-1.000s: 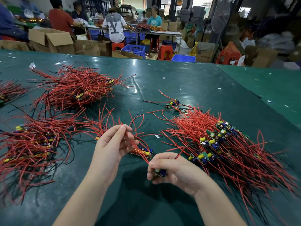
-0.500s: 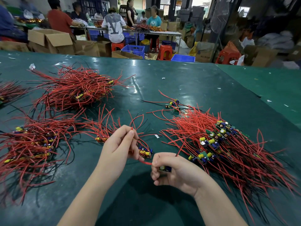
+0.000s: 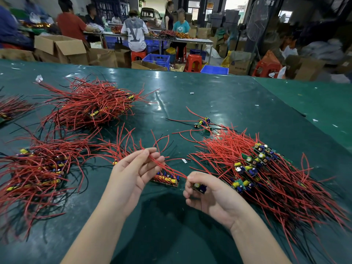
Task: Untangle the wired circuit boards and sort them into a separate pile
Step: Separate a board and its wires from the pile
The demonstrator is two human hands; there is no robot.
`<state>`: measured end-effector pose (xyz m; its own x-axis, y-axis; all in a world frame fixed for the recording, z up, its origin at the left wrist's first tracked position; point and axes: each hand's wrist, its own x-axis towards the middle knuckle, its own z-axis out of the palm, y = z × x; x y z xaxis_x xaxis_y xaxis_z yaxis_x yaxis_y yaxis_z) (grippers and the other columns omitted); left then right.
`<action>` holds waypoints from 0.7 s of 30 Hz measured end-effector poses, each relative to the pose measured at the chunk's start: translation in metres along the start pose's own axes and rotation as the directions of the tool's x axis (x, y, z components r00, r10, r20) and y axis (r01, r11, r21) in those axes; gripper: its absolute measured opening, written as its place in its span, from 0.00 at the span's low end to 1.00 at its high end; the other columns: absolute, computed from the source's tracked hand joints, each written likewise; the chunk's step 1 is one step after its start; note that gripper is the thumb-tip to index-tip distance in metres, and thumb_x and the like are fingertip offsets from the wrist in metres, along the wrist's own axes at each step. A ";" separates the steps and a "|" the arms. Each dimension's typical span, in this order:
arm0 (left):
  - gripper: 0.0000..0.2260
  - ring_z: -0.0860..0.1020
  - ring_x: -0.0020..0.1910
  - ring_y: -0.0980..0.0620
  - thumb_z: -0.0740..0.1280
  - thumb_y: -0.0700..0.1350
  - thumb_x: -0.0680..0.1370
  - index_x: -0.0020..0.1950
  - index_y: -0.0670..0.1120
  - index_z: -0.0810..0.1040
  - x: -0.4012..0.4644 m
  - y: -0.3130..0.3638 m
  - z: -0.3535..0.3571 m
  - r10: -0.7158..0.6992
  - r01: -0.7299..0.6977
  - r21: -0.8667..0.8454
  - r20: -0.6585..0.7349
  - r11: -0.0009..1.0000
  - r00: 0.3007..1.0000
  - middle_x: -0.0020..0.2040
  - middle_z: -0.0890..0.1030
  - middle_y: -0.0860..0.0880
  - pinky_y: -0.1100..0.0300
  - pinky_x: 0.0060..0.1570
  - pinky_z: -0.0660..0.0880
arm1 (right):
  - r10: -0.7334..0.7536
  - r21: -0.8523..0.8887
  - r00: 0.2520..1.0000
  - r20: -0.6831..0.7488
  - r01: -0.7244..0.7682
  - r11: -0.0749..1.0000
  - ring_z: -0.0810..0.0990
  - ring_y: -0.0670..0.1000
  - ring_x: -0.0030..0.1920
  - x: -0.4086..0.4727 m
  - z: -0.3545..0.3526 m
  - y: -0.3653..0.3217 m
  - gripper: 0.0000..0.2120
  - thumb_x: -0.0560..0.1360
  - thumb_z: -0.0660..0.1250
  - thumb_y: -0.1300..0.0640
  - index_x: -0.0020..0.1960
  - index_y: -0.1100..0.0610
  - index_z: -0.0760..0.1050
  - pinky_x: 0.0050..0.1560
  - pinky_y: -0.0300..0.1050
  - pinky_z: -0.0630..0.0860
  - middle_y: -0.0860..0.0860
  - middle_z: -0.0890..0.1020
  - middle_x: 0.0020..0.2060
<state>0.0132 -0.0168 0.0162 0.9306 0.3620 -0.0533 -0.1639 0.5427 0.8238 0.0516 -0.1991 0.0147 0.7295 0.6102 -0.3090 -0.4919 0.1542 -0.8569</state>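
R hand (image 3: pixel 207 195), lower centre of frame, pinches a small circuit board (image 3: pixel 199 187) w/ curled fingers; its red wires (image 3: pixel 167 166) run up-left into the L hand (image 3: pixel 131 174), which pinches them btwn thumb and fingertips. A second board (image 3: pixel 166 179) lies on the green table (image 3: pixel 219 96) just btwn the hands. Big tangled pile (image 3: pixel 266 172) close at right, another pile (image 3: pixel 36 172) at left, a third (image 3: pixel 91 105) upper left. Bare table shows centre-top and below the wrists. Boards: green, w/ yellow and blue parts.
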 end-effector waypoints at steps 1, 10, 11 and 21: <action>0.07 0.85 0.42 0.49 0.64 0.38 0.76 0.49 0.38 0.80 0.001 0.000 0.000 -0.016 0.016 -0.020 -0.013 1.000 1.000 0.42 0.85 0.44 0.63 0.37 0.81 | -0.005 0.000 1.000 -0.010 0.005 1.000 0.76 0.49 0.32 0.000 0.000 0.000 0.05 0.63 0.70 0.56 0.31 0.57 0.77 0.34 0.40 0.78 0.52 0.75 0.30; 0.08 0.85 0.44 0.47 0.61 0.36 0.80 0.49 0.39 0.80 -0.003 -0.004 0.006 0.092 -0.094 -0.047 -0.043 0.994 0.995 0.43 0.85 0.43 0.63 0.39 0.80 | 0.032 -0.134 0.998 0.052 -0.024 0.991 0.76 0.49 0.32 -0.002 0.002 0.001 0.10 0.70 0.70 0.61 0.31 0.55 0.75 0.33 0.40 0.76 0.51 0.76 0.31; 0.08 0.85 0.44 0.47 0.61 0.36 0.80 0.48 0.39 0.80 -0.005 -0.005 0.007 0.156 -0.155 0.021 -0.035 0.988 0.987 0.42 0.85 0.44 0.63 0.39 0.80 | 0.038 -0.160 0.998 0.046 -0.030 0.987 0.76 0.49 0.32 -0.002 0.002 0.002 0.12 0.73 0.68 0.62 0.31 0.55 0.75 0.33 0.40 0.76 0.51 0.76 0.31; 0.10 0.83 0.36 0.49 0.61 0.36 0.80 0.46 0.43 0.82 -0.014 -0.013 0.011 0.327 -0.339 0.373 0.097 0.864 0.940 0.39 0.83 0.45 0.59 0.37 0.81 | 0.168 -0.372 0.975 0.145 -0.103 0.922 0.77 0.49 0.33 -0.008 0.006 0.004 0.14 0.74 0.67 0.63 0.31 0.54 0.74 0.33 0.40 0.77 0.49 0.78 0.30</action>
<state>0.0058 -0.0370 0.0127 0.8531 0.4439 0.2742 -0.3349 0.0628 0.9402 0.0406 -0.1987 0.0165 0.5600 0.7335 -0.3852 -0.3520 -0.2102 -0.9121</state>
